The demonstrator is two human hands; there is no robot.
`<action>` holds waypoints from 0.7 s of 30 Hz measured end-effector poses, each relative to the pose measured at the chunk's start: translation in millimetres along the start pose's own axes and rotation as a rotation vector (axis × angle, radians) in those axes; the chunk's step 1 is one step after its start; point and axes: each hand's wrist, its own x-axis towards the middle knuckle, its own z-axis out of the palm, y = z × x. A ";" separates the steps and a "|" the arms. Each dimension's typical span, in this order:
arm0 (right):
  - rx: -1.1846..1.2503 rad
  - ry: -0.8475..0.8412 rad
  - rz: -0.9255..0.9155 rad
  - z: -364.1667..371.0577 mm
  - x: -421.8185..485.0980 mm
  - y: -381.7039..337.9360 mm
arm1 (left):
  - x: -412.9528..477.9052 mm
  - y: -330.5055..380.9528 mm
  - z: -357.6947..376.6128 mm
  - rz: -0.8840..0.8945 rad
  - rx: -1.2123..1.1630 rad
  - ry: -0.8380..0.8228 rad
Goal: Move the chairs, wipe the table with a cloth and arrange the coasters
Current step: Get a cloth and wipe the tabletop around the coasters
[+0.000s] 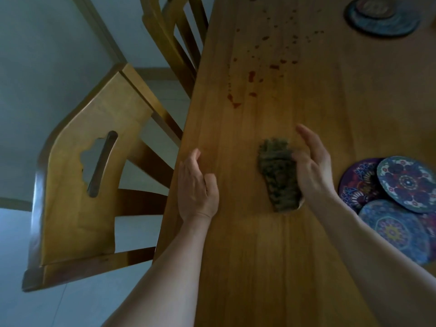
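Inspecting from the left, we found the near chair (77, 185) standing apart from the table's (259, 267) left edge and angled away from it. A far chair (169, 31) stood close against that same edge. We judged the chair step at least partly done on this side.

The left hand (197, 187) rested on the tabletop just inside the left edge. Its fingers were loosely curled and it gripped nothing, the forearm running back toward the near side.

At the middle of the table lay the cloth (276, 175), bunched and dark green, flat on the wood. Beyond it, toward the far end, red spots (252, 76) were scattered and unwiped. We judged the wiping step to be in hand and barely begun. The next move called for pressing the cloth down and pushing it far across those spots.

The right hand (311, 166) stood on edge against the cloth's right side. Its thumb and heel touched the cloth, while the fingers were straight and lifted, not closed round it.

At the near right, patterned coasters (401, 197) lay overlapping in a loose pile. A further coaster (382, 16) sat at the far right, well apart, not yet arranged.
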 end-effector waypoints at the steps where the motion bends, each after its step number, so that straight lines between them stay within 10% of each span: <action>1: -0.157 -0.017 -0.071 4.6 -0.2 9.6 | 0.8 -1.0 0.7 0.001 0.010 -0.003; 5: -0.794 -0.079 -0.398 34.0 -3.4 40.0 | 0.6 -3.6 2.2 -0.015 0.044 -0.015; 21: -0.902 -0.466 -0.754 72.2 -40.0 32.5 | 5.5 -2.4 1.0 -0.036 0.052 -0.020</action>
